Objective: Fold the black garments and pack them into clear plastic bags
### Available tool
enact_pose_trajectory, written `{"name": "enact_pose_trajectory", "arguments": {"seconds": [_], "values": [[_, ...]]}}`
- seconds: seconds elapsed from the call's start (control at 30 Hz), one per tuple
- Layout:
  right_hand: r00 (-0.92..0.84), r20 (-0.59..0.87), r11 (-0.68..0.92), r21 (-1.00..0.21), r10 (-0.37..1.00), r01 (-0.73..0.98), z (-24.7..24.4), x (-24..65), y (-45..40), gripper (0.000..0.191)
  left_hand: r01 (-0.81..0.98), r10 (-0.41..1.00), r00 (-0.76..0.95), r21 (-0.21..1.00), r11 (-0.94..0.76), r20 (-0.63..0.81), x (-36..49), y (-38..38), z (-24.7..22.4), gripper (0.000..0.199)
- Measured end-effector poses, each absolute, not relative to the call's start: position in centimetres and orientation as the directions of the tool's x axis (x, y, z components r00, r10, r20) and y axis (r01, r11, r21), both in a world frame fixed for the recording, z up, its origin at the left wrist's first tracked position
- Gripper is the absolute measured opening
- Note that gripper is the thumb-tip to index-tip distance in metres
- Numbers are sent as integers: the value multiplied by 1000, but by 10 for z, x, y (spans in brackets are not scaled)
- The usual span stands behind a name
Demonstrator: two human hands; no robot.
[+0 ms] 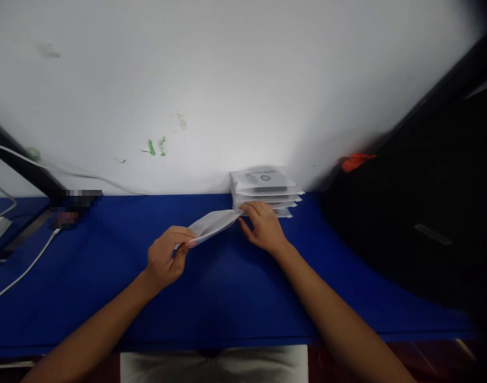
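Note:
A translucent white plastic bag [215, 222] is stretched between my two hands above the blue table. My left hand [170, 254] pinches its near left end between thumb and fingers. At its far right end, my right hand [263, 226] has its fingertips closed on the corner. Just behind my right hand stands a stack of flat white packages [263, 181] in similar plastic, with dark print on the top one. My right hand hides part of the stack's front. Whether anything is inside the held bag I cannot tell.
The stack stands close to the white wall [227, 80]. A large black bag-like object [419, 213] fills the right side, with an orange piece [357, 161] by it. Dark items [73, 207] and a white cable [31, 266] lie on the blue table [223, 303] at left.

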State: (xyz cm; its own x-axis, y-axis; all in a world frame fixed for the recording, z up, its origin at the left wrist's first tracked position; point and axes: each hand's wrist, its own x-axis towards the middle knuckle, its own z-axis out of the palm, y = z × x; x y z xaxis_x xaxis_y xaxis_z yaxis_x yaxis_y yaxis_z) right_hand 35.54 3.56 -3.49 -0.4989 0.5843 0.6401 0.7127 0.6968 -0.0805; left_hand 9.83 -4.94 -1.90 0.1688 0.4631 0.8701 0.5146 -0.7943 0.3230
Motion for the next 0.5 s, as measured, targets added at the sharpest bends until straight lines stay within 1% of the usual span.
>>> {"name": "enact_pose_trajectory", "arguments": {"seconds": [0.1, 0.17, 0.27, 0.37, 0.5], "values": [[-629, 542, 795, -132, 558, 591, -35, 348, 27, 42, 447, 487, 228, 353, -822, 843, 103, -53, -24, 8], [-694, 487, 837, -167, 530, 522, -35, 344, 23, 49, 413, 466, 251, 342, -844, 848, 106, -55, -26, 9], [-746, 466, 877, -191, 476, 441, -36, 337, 17, 55, 373, 416, 275, 303, -877, 866, 106, -57, -26, 9], [-756, 497, 903, -185, 426, 388, -37, 332, 13, 49, 361, 392, 294, 278, -890, 872, 104, -57, -25, 8], [-741, 497, 889, -186, 452, 418, -38, 331, 10, 37, 423, 401, 281, 262, -867, 872, 99, -52, -24, 9]]}}
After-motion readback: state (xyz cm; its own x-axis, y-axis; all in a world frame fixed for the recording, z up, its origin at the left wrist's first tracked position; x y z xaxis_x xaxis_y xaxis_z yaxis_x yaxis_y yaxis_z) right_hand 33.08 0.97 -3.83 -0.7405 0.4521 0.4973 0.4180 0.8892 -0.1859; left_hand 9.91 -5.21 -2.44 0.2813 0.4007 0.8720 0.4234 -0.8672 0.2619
